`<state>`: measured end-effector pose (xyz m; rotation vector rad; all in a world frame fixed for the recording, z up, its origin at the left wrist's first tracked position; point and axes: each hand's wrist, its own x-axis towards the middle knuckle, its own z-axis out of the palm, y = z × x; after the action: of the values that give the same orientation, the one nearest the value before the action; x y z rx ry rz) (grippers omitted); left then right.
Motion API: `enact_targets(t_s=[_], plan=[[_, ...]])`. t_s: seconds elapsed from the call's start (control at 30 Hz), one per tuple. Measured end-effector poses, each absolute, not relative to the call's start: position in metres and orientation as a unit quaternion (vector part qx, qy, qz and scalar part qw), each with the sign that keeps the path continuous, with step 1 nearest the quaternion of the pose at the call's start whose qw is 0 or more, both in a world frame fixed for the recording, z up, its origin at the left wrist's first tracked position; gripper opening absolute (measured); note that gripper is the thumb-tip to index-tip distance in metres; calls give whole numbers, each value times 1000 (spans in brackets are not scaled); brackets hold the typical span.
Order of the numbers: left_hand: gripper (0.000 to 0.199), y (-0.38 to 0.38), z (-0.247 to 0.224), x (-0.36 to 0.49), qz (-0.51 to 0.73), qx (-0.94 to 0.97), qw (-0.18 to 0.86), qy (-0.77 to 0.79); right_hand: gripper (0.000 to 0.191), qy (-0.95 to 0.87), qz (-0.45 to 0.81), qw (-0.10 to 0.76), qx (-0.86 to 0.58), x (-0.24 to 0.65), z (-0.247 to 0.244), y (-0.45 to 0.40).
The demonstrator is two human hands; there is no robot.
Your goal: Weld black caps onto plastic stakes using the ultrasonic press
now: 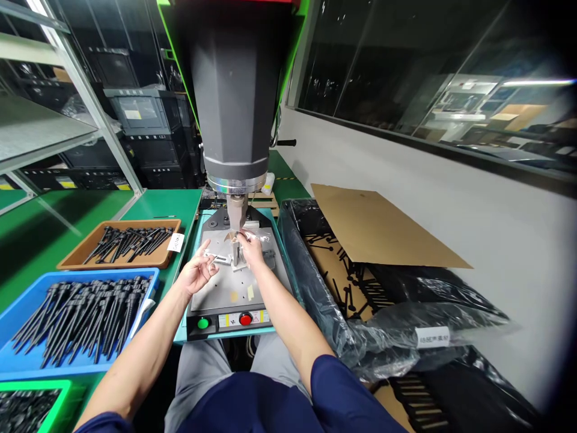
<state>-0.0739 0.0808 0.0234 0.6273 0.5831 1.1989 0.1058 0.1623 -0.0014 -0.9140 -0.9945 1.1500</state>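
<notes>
My right hand (250, 249) is at the small metal fixture (235, 255), directly under the tip of the press tool (236, 210). Its thumb and fingers are pinched together; whatever lies between them is too small and hidden to name. To the left of the fixture my left hand (198, 272) hovers palm up over the metal base plate (211, 293). Its fingers are spread and slightly curled, and I see nothing held in them. Above both hands hangs the dark grey press head (232, 102).
A green button (203, 323) and a red button (245, 319) sit on the machine's front edge. At left stand a brown tray (72, 258) and a blue tray (45, 278) of black screw-like parts, and a green bin (67, 391). At right is a plastic-lined box (311, 288) under cardboard (383, 228).
</notes>
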Motion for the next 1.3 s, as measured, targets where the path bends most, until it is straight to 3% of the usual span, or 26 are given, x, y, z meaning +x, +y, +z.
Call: enact_targets(t_s=[0.1, 0.33, 0.5, 0.57, 0.7, 1.03, 1.17, 1.3], plan=[[80, 82, 21, -77, 539, 299, 734, 287, 29, -423, 485, 656, -394, 112, -10, 152], [84, 85, 13, -80, 534, 320, 711, 327, 19, -204, 661, 635, -345, 154, -39, 130], [83, 87, 10, -83, 535, 320, 708, 333, 54, -168, 714, 605, -310, 185, -40, 115], [80, 87, 9, -83, 536, 316, 706, 338, 55, -179, 712, 601, -315, 188, -39, 110], [73, 85, 8, -85, 532, 312, 703, 353, 42, -228, 672, 606, -360, 187, -40, 104], [62, 76, -12, -109, 523, 295, 650, 465, 48, -238, 597, 635, -429, 196, -55, 93], [58, 50, -26, -120, 560, 302, 501, 587, 46, -296, 465, 668, -500, 217, -72, 68], [63, 7, -59, -122, 550, 381, 332, 665, 44, -432, 274, 587, -628, 240, -105, 27]])
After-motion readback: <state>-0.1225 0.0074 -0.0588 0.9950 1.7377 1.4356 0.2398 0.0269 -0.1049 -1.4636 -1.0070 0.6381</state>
